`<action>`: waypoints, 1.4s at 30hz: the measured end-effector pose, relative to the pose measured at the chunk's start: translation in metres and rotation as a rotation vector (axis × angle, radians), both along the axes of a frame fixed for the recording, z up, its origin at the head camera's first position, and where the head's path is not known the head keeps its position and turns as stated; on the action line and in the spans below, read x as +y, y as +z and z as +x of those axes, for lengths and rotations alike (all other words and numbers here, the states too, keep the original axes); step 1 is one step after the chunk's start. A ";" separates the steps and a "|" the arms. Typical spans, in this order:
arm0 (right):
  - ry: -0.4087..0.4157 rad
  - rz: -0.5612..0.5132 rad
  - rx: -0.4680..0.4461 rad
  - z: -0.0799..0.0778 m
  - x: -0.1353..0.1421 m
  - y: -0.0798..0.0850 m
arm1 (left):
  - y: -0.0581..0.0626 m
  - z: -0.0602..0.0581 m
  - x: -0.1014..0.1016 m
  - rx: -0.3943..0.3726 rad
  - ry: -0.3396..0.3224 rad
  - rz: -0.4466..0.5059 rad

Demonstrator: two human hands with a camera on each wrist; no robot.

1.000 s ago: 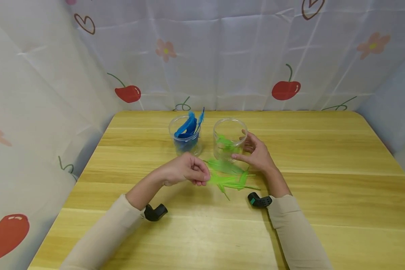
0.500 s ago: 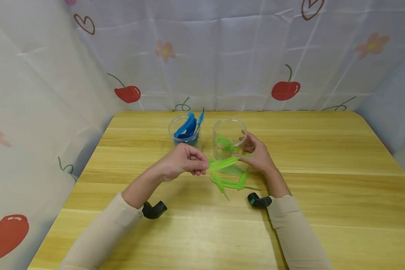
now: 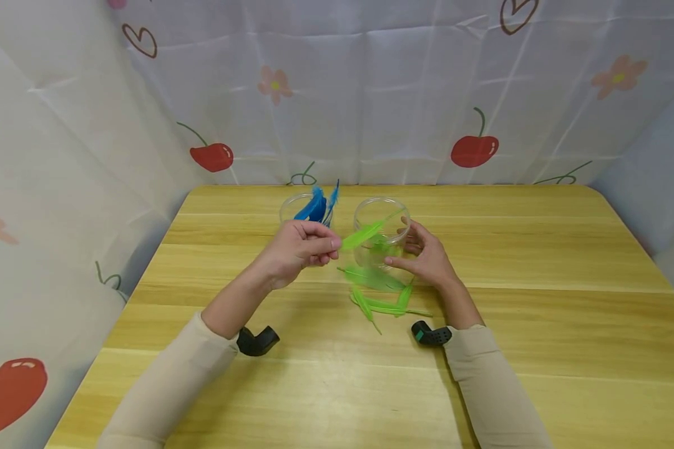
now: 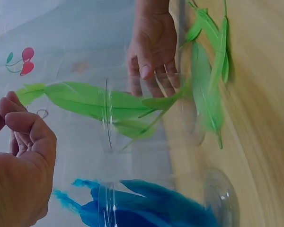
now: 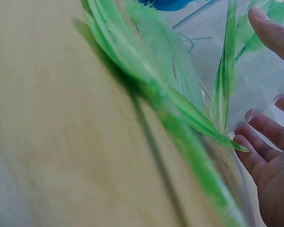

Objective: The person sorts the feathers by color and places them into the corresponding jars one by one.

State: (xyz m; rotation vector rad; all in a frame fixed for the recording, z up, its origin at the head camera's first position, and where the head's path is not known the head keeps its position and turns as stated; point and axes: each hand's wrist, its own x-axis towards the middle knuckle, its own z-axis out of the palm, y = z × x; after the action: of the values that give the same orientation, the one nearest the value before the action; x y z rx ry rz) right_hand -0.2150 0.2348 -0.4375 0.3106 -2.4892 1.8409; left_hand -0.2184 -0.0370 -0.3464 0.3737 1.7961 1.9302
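Between thumb and fingers, my left hand (image 3: 300, 252) pinches a green feather (image 3: 364, 235) by one end. The feather slants up to the right, its far end overlapping the mouth of a clear plastic jar (image 3: 363, 204). My right hand (image 3: 431, 260) holds that jar from the right, thumb at the front and fingers around the side. Inside the jar lie other green feathers (image 4: 132, 130), seen through its wall in the left wrist view. Several loose green feathers (image 3: 395, 308) lie on the table in front of it.
Left of the green feathers' jar stands a second clear jar (image 3: 286, 204) with blue feathers (image 3: 314, 207) sticking out, partly hidden by my left hand. The wooden table (image 3: 337, 386) ends at a patterned curtain (image 3: 359, 112) behind the jars. Black devices (image 3: 431, 334) sit at both wrists.
My left hand has picked the green feather up from the loose ones and raised it up and away, toward the jar's mouth. The right hand stays at the jar.
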 end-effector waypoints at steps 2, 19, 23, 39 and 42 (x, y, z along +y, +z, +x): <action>0.003 -0.003 0.001 0.000 0.000 0.000 | 0.000 -0.002 0.000 -0.008 0.031 0.023; -0.002 -0.004 -0.027 0.000 -0.001 -0.001 | 0.000 -0.023 0.010 -0.090 0.125 -0.022; -0.003 -0.003 -0.033 0.001 -0.002 0.000 | -0.002 -0.024 0.011 -0.099 0.134 -0.033; -0.011 -0.003 -0.037 -0.001 -0.001 -0.002 | -0.006 -0.023 0.015 -0.050 0.066 0.051; -0.011 0.001 -0.037 -0.001 -0.001 -0.001 | -0.007 -0.022 0.014 -0.012 0.029 0.045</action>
State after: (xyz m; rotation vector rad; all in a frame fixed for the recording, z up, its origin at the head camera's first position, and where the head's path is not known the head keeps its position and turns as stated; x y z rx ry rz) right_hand -0.2164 0.2336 -0.4387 0.2650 -2.5113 1.8583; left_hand -0.2405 -0.0226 -0.3530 0.3517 1.7623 1.9915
